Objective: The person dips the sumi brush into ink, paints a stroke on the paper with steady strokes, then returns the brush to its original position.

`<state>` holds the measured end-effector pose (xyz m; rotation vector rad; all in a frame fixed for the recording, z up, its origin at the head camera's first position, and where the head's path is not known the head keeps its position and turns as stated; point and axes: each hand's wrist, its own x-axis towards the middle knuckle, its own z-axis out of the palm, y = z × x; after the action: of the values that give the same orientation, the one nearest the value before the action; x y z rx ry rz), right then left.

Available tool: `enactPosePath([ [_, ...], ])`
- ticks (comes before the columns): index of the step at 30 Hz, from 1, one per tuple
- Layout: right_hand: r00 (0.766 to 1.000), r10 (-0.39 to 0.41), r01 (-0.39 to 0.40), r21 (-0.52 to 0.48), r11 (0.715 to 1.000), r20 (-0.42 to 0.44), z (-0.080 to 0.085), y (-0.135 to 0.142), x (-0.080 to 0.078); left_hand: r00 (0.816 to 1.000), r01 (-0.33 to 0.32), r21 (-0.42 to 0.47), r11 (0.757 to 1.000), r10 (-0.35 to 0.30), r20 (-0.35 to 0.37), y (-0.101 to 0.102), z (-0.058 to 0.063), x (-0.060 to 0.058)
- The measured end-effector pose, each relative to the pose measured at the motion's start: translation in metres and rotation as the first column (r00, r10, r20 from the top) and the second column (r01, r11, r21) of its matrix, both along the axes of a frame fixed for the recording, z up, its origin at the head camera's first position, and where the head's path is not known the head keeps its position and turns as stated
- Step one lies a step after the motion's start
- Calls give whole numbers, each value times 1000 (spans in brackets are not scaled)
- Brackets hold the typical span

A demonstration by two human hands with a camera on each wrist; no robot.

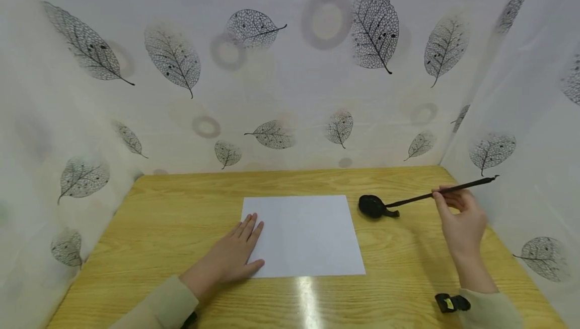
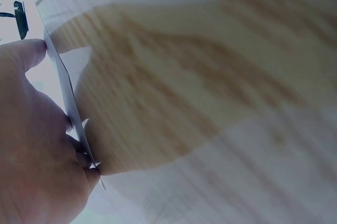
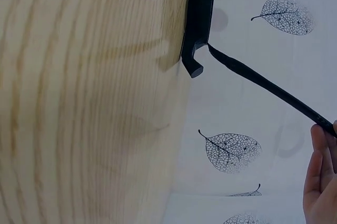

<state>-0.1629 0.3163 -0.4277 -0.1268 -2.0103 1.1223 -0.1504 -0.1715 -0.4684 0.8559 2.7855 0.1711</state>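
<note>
A sheet of white paper [image 1: 308, 238] lies on the wooden table. My left hand [image 1: 233, 256] rests flat on its left edge, fingers straight and thumb spread; in the left wrist view this same hand [image 2: 37, 140] lies along the paper's edge. At the right, my right hand [image 1: 464, 225] pinches a black ink brush [image 1: 414, 199] around the middle of its shaft. The brush slants down leftwards, its tip at the rim of a small black ink dish [image 1: 370, 206] with a curved handle. In the right wrist view the brush tip meets the dish [image 3: 199, 19] near that handle.
The yellow wood-grain table [image 1: 181, 218] is enclosed at the back and sides by a white curtain [image 1: 281, 82] printed with leaves. A black strap with a buckle [image 1: 452, 303] sits by the right sleeve. Light glares on the table's front.
</note>
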Motion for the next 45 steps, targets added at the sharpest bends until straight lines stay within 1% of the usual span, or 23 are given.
enactPosePath([
  [3,1000,-12,12,9,1000,-2,3,1,2,1000,0,-3,1000,0,-9,0,-2,-1],
  [7,1000,-5,5,-4,1000,-13,6,1,3,1000,-5,-6,1000,4,-12,-1,-5,-3],
  [10,1000,5,-5,-24,1000,-25,6,1,1,1000,-6,-12,1000,5,-13,-1,-6,-4],
  [14,1000,10,-11,-41,999,-19,6,-3,-1,1000,-4,-21,1000,4,-11,-1,-6,-4],
  [17,1000,1,-1,-28,1000,-2,4,-4,-1,1000,-2,-18,1000,2,-5,0,-5,-4],
  [25,1000,-6,6,-18,1000,7,1,-2,0,1000,-1,-30,1000,0,-9,1,-6,-4],
  [32,999,-37,37,0,999,23,4,1,4,1000,-12,-32,999,12,-2,0,-7,-4],
  [39,999,-11,10,-42,999,-37,9,2,5,1000,-11,-28,1000,11,-4,0,-8,-4],
  [45,999,-13,10,-58,998,-49,13,-2,6,1000,-9,-17,1000,9,-4,-1,-8,-3],
])
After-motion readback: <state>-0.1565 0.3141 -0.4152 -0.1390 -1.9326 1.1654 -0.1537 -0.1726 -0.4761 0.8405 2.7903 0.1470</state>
